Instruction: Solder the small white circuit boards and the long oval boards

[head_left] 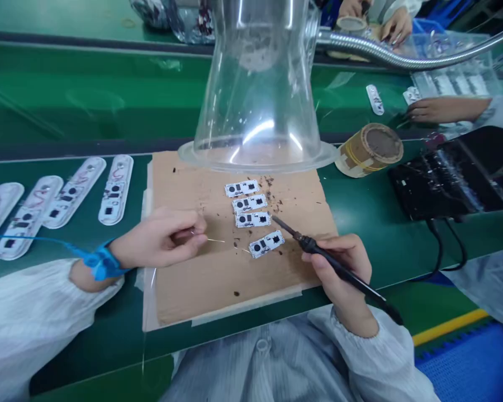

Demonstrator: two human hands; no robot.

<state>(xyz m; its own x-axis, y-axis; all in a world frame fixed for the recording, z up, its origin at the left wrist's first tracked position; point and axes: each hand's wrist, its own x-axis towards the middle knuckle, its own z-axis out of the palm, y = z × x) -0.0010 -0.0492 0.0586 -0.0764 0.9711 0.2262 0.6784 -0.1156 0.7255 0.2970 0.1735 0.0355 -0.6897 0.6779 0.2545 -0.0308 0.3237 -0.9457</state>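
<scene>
My right hand point(346, 265) grips a black soldering iron point(339, 268). Its tip lies just right of the third in a column of small white circuit boards point(252, 219); I cannot tell whether it touches. Another circuit board point(267, 244) sits slightly askew below that one, nearest the front. Pinched in my left hand point(171, 237) is a thin strand of solder wire point(216, 240), its free end pointing right toward the boards. A blue wrist strap point(103, 261) circles my left wrist. All the boards rest on a brown cardboard sheet point(193, 296) dotted with dark specks.
A clear fume hood point(260, 123) hangs over the cardboard's back edge. White oval housings point(115, 190) with boards and wires lie at left. A round tin point(371, 148) and a black soldering stand point(448, 178) are at right. A co-worker's hand point(446, 109) reaches in behind.
</scene>
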